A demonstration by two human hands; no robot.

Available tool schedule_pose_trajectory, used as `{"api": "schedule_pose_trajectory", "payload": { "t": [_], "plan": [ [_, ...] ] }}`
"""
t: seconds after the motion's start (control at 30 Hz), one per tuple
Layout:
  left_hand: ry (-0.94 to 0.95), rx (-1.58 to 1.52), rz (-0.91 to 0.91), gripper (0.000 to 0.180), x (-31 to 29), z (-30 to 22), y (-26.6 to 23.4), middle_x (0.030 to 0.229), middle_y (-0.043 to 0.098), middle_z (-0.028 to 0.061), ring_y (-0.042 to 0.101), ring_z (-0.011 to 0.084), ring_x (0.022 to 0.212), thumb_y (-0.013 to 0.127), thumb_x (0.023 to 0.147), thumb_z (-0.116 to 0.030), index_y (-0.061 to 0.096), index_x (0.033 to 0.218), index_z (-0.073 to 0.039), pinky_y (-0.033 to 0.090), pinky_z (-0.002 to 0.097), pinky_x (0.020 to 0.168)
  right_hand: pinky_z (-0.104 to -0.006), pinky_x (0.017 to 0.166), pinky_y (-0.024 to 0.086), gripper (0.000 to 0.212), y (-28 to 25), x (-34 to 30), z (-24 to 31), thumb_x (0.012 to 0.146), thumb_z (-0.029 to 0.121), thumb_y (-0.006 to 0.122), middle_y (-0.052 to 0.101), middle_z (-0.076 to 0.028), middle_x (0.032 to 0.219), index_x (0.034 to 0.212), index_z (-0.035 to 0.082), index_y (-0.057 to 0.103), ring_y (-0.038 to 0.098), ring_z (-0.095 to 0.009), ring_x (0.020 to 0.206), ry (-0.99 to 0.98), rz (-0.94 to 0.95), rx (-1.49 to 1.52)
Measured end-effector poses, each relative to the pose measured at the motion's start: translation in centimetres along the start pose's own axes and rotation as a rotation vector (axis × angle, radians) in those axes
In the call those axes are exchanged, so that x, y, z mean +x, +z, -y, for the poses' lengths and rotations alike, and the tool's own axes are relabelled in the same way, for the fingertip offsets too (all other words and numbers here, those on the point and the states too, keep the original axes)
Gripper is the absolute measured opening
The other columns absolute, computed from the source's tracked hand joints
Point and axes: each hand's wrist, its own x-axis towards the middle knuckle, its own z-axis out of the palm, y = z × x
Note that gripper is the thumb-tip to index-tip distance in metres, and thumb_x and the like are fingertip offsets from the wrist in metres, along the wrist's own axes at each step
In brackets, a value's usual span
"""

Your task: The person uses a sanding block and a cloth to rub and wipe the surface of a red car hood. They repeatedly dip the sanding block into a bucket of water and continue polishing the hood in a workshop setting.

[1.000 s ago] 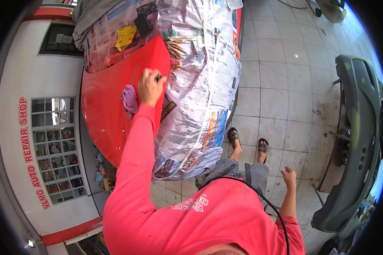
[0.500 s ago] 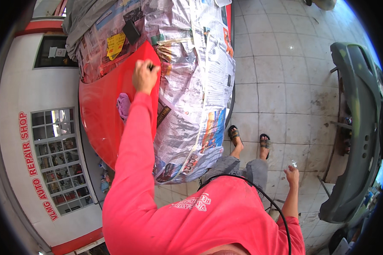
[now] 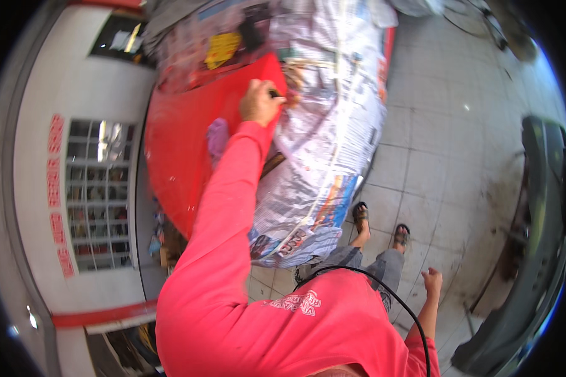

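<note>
My left hand (image 3: 260,103) is stretched out over a glossy red car panel (image 3: 181,135), close to its right edge. Its fingers are closed around a small dark object (image 3: 273,93), too small to name. Beside that forearm, a crumpled purple cloth (image 3: 217,139) lies on the panel. Newspaper sheets (image 3: 321,135) taped together cover the car to the right of the panel. My right hand (image 3: 432,281) hangs low at my right side over the tiles, its fingers curled. What it holds, if anything, I cannot make out.
Beyond the panel, yellow sheets (image 3: 222,50) and a dark block (image 3: 251,34) rest on newspaper. A grey bumper (image 3: 538,251) stands at the right on a support. A white wall with a barred window (image 3: 100,195) is at the left. A black cable (image 3: 405,300) crosses my shirt.
The whole view has swung, so the car sits further right. My left hand remains near the panel's edge. The clear thing seen at my right fingertips no longer shows.
</note>
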Motion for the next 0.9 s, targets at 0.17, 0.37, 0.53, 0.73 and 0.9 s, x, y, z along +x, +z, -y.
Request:
{"api": "schedule_pose_trajectory", "payload": {
  "t": [0.17, 0.37, 0.53, 0.73, 0.9],
  "plan": [
    [0.014, 0.016, 0.08, 0.035, -12.8, 1.7, -3.9, 0.104, 0.059, 0.0091, 0.068, 0.0368, 0.096, 0.091, 0.082, -0.03, 0.065, 0.095, -0.011, 0.055, 0.0536, 0.08, -0.0418, 0.106, 0.058, 0.06, -2.6, 0.1, 3.3, 0.084, 0.019, 0.087, 0.077, -0.028, 0.129, 0.136, -0.007, 0.072, 0.076, -0.035, 0.12, 0.145, 0.038, 0.195],
    [-0.102, -0.035, 0.226, 0.029, -22.5, 4.0, -9.0, 0.105, 0.061, 0.0093, 0.068, 0.0342, 0.094, 0.092, 0.08, -0.021, 0.069, 0.095, -0.009, 0.057, 0.0496, 0.08, -0.044, 0.105, 0.058, 0.061, -5.0, -1.0, 3.0, 0.082, 0.023, 0.088, 0.078, -0.027, 0.126, 0.134, -0.006, 0.074, 0.076, -0.037, 0.12, 0.12, 0.012, 0.047],
    [-0.368, -0.489, 0.138, 0.024, -15.9, 5.4, -10.1, 0.115, 0.082, 0.0069, 0.075, 0.0166, 0.104, 0.074, 0.099, -0.002, 0.082, 0.122, -0.005, 0.057, 0.0319, 0.097, -0.0433, 0.084, 0.062, 0.06, -6.1, 1.0, 1.0, 0.086, 0.027, 0.086, 0.079, -0.023, 0.123, 0.137, -0.002, 0.074, 0.078, -0.032, 0.109, 0.049, -0.013, -0.057],
    [0.141, 0.014, -0.061, 0.035, -8.5, 0.3, -11.2, 0.144, 0.072, 0.0109, 0.071, 0.032, 0.127, 0.068, 0.097, -0.001, 0.078, 0.13, -0.008, 0.059, 0.043, 0.106, -0.0456, 0.095, 0.061, 0.058, -9.3, 1.1, 8.0, 0.088, 0.03, 0.085, 0.08, -0.025, 0.122, 0.137, 0.0, 0.074, 0.077, -0.036, 0.115, 0.155, -0.067, 0.173],
    [0.329, 0.167, 0.068, 0.051, -13.2, 1.0, -9.8, 0.151, 0.067, 0.0134, 0.064, 0.0318, 0.14, 0.062, 0.091, 0.004, 0.071, 0.141, -0.006, 0.059, 0.0441, 0.107, -0.0437, 0.065, 0.063, 0.06, -7.5, 3.4, 3.5, 0.093, 0.029, 0.083, 0.079, -0.022, 0.124, 0.142, -0.003, 0.069, 0.078, -0.03, 0.102, 0.126, -0.018, 0.229]
  ]
}}
